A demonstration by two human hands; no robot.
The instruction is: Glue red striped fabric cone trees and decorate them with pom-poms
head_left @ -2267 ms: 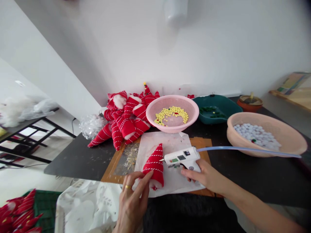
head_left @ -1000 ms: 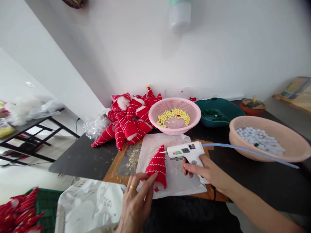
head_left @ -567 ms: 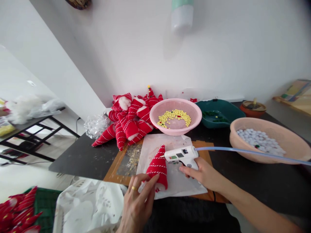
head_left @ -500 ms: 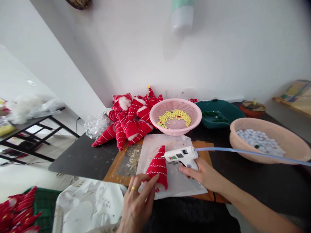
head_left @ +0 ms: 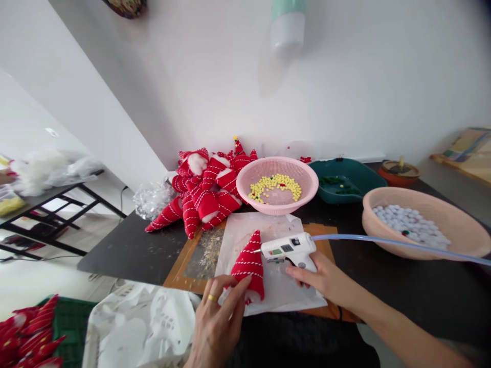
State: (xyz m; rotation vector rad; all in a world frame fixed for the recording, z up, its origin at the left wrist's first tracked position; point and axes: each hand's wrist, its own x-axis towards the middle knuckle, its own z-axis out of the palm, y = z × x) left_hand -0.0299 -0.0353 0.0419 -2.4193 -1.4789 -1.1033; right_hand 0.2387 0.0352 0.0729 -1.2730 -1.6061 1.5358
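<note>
A red stuffed cone (head_left: 248, 267) with white stitched stripes lies on a white sheet (head_left: 284, 296), its tip pointing away from me. My left hand (head_left: 222, 312), with a ring on one finger, grips the cone's wide lower end. In my right hand (head_left: 318, 276) is a white glue gun (head_left: 287, 248), my fingers wrapped round its handle. The gun's nozzle points left, at or very close to the cone's upper right side; whether it touches I cannot tell. A clear bluish tube (head_left: 368, 237) runs from the gun's back to the right.
More red cones (head_left: 203, 197) are heaped at the back left. Behind the sheet stands a pink basket (head_left: 245, 191) of yellow pompoms, with a green tray (head_left: 360, 176) beside it. White pompoms fill part of a peach basket (head_left: 452, 204) at right. A lined crate (head_left: 94, 327) sits lower left.
The glue gun and my right hand have shifted slightly to the right, drawing the nozzle a little back along the cone. My left hand and the cone stay in place.
</note>
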